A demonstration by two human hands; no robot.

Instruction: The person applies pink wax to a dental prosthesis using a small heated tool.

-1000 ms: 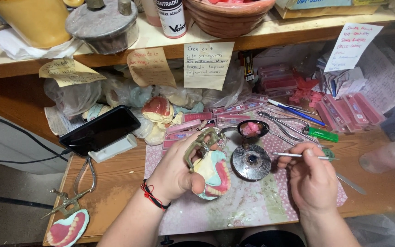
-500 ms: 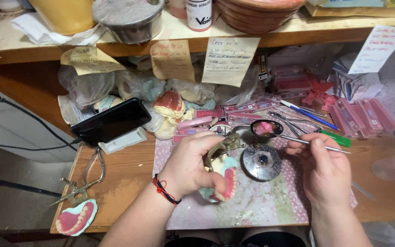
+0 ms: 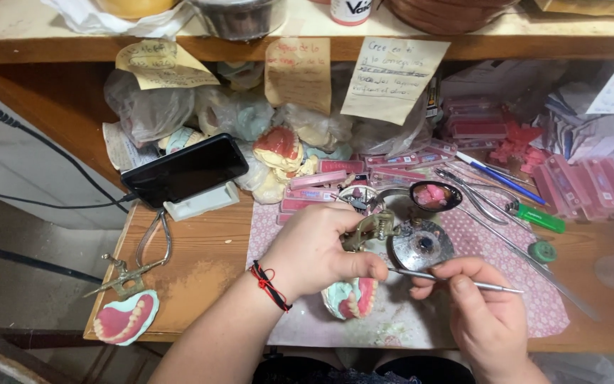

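My left hand grips a metal articulator that carries a denture model with pink gums and a pale green base. The model shows just below my fingers. My right hand holds a thin metal instrument like a pen, its tip pointing left toward the model and close to my left thumb. Just behind the hands sit a round metal lid and a small black dish of pink wax.
A patterned mat covers the wooden bench. A black phone leans on a stand at left, with pliers and another pink denture near the front left edge. Pink tooth cards, pens and bagged casts crowd the back.
The view has tilted down and the hands now sit lower in it. My right hand has come in toward the model, bringing the instrument tip near my left thumb.
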